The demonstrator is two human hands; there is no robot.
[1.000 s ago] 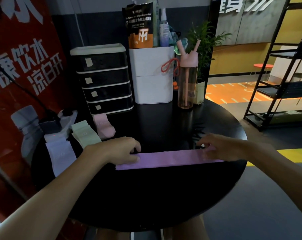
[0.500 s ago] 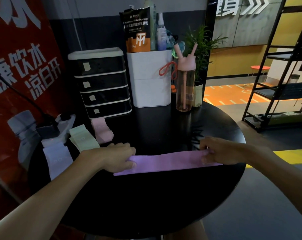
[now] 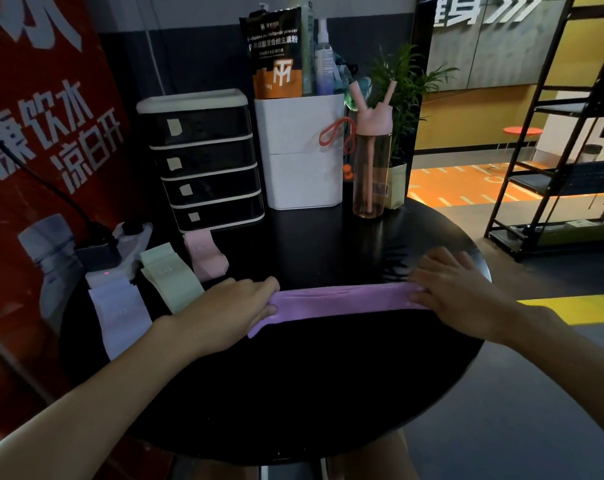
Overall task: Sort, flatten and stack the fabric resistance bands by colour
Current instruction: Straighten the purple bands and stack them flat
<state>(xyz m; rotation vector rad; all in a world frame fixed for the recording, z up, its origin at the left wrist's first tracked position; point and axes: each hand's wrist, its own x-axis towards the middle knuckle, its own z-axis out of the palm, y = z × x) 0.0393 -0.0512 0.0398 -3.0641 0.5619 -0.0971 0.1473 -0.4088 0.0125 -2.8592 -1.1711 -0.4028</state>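
Note:
A long purple band (image 3: 338, 303) lies stretched across the middle of the round black table (image 3: 293, 393). My left hand (image 3: 231, 306) grips its left end with fingers and thumb curled round the fabric. My right hand (image 3: 456, 289) holds the right end, fingers bent over it. At the table's left lie a folded pink band (image 3: 205, 258), a pale green band (image 3: 172, 277) and a white-lilac band (image 3: 118, 315), side by side.
Behind the bands stand a black drawer unit (image 3: 207, 168), a white bin (image 3: 302, 154) holding packets and bottles, a pink-capped water bottle (image 3: 371, 168) and a potted plant (image 3: 401, 133). A power strip (image 3: 110, 251) sits at the left edge. A metal shelf rack (image 3: 570, 133) stands to the right.
My left hand went from lying on the band's left end to gripping it. My right hand shifted slightly on the right end. The band now sits a little tauter and straighter.

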